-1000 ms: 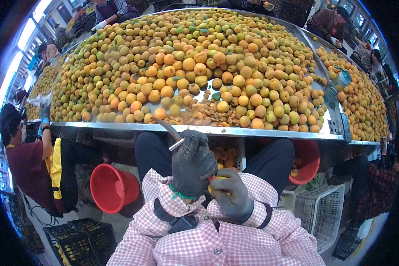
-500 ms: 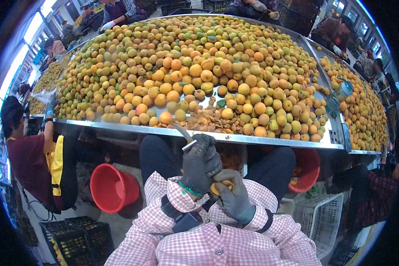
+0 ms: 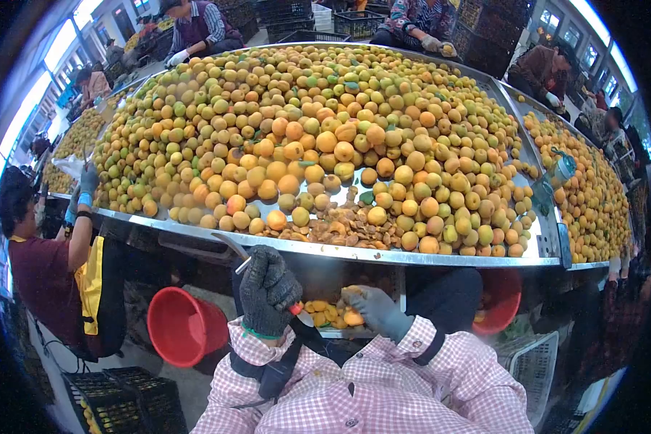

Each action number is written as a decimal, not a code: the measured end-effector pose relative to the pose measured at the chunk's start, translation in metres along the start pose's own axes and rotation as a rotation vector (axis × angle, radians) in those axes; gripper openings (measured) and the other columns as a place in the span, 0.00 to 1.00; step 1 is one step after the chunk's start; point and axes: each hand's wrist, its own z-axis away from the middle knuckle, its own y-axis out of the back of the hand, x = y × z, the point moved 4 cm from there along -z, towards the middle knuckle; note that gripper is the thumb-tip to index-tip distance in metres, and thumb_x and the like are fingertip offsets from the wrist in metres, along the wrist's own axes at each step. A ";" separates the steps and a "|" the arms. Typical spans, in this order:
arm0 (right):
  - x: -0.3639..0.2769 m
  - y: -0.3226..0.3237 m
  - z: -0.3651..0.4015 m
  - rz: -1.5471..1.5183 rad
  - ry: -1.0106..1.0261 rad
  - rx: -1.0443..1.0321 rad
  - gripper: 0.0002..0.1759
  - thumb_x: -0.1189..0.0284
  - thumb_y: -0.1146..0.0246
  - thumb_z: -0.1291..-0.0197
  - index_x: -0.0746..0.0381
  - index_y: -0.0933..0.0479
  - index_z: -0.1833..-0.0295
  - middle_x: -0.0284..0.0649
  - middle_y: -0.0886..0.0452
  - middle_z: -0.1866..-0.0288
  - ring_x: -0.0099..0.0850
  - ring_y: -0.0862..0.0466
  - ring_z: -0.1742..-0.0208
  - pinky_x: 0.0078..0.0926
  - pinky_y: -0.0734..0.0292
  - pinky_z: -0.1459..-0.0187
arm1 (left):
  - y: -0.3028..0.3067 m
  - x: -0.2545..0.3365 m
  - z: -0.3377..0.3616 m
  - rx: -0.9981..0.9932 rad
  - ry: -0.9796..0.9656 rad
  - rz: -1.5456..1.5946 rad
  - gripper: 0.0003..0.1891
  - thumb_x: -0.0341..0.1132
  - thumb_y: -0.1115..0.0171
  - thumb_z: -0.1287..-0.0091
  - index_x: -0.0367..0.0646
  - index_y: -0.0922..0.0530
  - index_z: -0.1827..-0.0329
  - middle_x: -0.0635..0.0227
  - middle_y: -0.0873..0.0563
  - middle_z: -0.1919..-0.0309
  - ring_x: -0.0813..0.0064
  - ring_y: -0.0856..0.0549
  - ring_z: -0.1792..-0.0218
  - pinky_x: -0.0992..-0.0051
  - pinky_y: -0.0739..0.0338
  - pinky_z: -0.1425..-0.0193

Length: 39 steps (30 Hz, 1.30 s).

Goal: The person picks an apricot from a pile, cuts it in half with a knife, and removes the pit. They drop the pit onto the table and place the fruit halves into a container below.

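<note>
My left hand [image 3: 267, 289], in a dark knit glove, is closed around a knife. Its curved metal blade [image 3: 231, 244] sticks out up and left; a red part with a short metal tip shows at the fist's other side. My right hand [image 3: 380, 311], in a grey glove, is curled over a crate of cut apricots [image 3: 322, 312], with an apricot half [image 3: 353, 317] at its fingers. Some of its fingertips are blurred. Ahead, whole apricots [image 3: 282, 130] cover a metal table [image 3: 441, 258]. A heap of brown apricot pits [image 3: 347, 228] lies near its front edge.
Red buckets stand to the left [image 3: 184, 325] and right [image 3: 503, 300]. A white crate [image 3: 532, 369] is at lower right, a black crate [image 3: 126, 401] at lower left. A bottle [image 3: 557, 172] stands on the table divider. A co-worker [image 3: 47, 267] sits at left; others work across the table.
My hands, together before, have moved apart: the left to the left with the knife, the right over the crate. The cut apricots in the crate now show. The view has tilted slightly.
</note>
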 end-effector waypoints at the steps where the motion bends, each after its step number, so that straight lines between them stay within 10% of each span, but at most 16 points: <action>1: 0.025 0.003 -0.008 0.014 -0.156 -0.010 0.23 0.54 0.45 0.34 0.64 0.24 0.50 0.38 0.18 0.54 0.26 0.20 0.58 0.22 0.25 0.55 | 0.002 0.001 0.000 0.003 -0.001 0.006 0.10 0.40 0.55 0.26 0.49 0.28 0.63 0.79 0.35 0.83 0.86 0.37 0.90 0.82 0.39 0.90; 6: 0.019 -0.003 -0.003 -0.021 -0.235 -0.004 0.23 0.54 0.47 0.33 0.65 0.24 0.51 0.38 0.18 0.57 0.26 0.20 0.57 0.23 0.25 0.54 | 0.009 -0.002 0.002 0.055 0.048 0.057 0.10 0.42 0.52 0.27 0.47 0.25 0.61 0.80 0.37 0.84 0.86 0.39 0.90 0.82 0.43 0.88; 9: -0.046 -0.006 -0.006 0.376 0.282 -0.057 0.23 0.55 0.49 0.32 0.66 0.25 0.52 0.37 0.19 0.63 0.24 0.20 0.63 0.19 0.24 0.63 | 0.015 -0.003 -0.002 0.033 0.062 -0.035 0.11 0.42 0.51 0.28 0.47 0.25 0.61 0.79 0.37 0.84 0.85 0.39 0.89 0.82 0.42 0.87; 11: -0.077 0.002 -0.020 -0.127 0.014 0.025 0.23 0.52 0.55 0.31 0.61 0.28 0.54 0.39 0.21 0.70 0.21 0.27 0.81 0.15 0.33 0.83 | 0.025 -0.007 -0.004 0.023 0.094 -0.008 0.10 0.42 0.52 0.27 0.48 0.26 0.62 0.79 0.37 0.83 0.85 0.39 0.89 0.82 0.42 0.87; 15: -0.076 0.017 -0.056 -0.151 0.114 -0.030 0.21 0.53 0.51 0.32 0.61 0.27 0.54 0.36 0.22 0.66 0.20 0.24 0.75 0.19 0.28 0.79 | 0.035 -0.014 -0.007 -0.008 0.138 0.056 0.10 0.42 0.53 0.27 0.50 0.30 0.64 0.78 0.38 0.82 0.84 0.38 0.89 0.82 0.42 0.87; 19: -0.046 -0.012 -0.030 -0.229 -0.229 -0.005 0.10 0.66 0.44 0.36 0.60 0.24 0.56 0.34 0.22 0.63 0.22 0.22 0.64 0.18 0.25 0.69 | 0.047 -0.010 -0.009 0.054 0.143 0.045 0.09 0.41 0.54 0.27 0.49 0.30 0.64 0.77 0.37 0.82 0.83 0.37 0.89 0.81 0.41 0.87; 23: 0.004 0.003 -0.041 0.298 -0.071 -0.126 0.11 0.64 0.43 0.37 0.59 0.22 0.54 0.37 0.20 0.59 0.32 0.20 0.56 0.28 0.25 0.50 | 0.056 -0.009 -0.015 0.089 0.142 -0.037 0.10 0.42 0.54 0.27 0.47 0.28 0.61 0.76 0.35 0.82 0.82 0.37 0.89 0.80 0.41 0.87; 25: -0.022 0.001 -0.034 0.896 0.395 -0.207 0.13 0.64 0.42 0.37 0.58 0.23 0.50 0.41 0.19 0.56 0.37 0.19 0.53 0.30 0.26 0.49 | 0.058 -0.010 -0.017 0.122 0.163 -0.030 0.10 0.42 0.53 0.27 0.47 0.28 0.62 0.76 0.35 0.82 0.82 0.37 0.89 0.80 0.41 0.87; 29: -0.140 0.021 -0.062 0.599 0.584 0.125 0.13 0.71 0.36 0.44 0.57 0.23 0.51 0.44 0.21 0.63 0.40 0.20 0.59 0.33 0.25 0.55 | 0.073 -0.017 -0.022 0.199 0.215 -0.065 0.11 0.43 0.51 0.28 0.46 0.27 0.63 0.77 0.36 0.83 0.83 0.37 0.89 0.81 0.42 0.87; 32: -0.187 0.041 -0.122 1.378 0.715 0.415 0.26 0.73 0.35 0.49 0.51 0.29 0.42 0.40 0.22 0.55 0.39 0.20 0.56 0.34 0.23 0.61 | 0.075 -0.020 -0.023 0.243 0.274 -0.144 0.10 0.41 0.48 0.30 0.44 0.27 0.65 0.77 0.35 0.85 0.83 0.36 0.89 0.81 0.43 0.86; 39: -0.164 0.063 -0.212 1.853 0.286 0.563 0.17 0.70 0.40 0.47 0.50 0.28 0.50 0.39 0.26 0.55 0.38 0.20 0.58 0.33 0.22 0.64 | 0.090 -0.019 -0.028 0.293 0.354 -0.242 0.05 0.33 0.44 0.32 0.44 0.27 0.65 0.76 0.35 0.85 0.82 0.37 0.88 0.80 0.44 0.86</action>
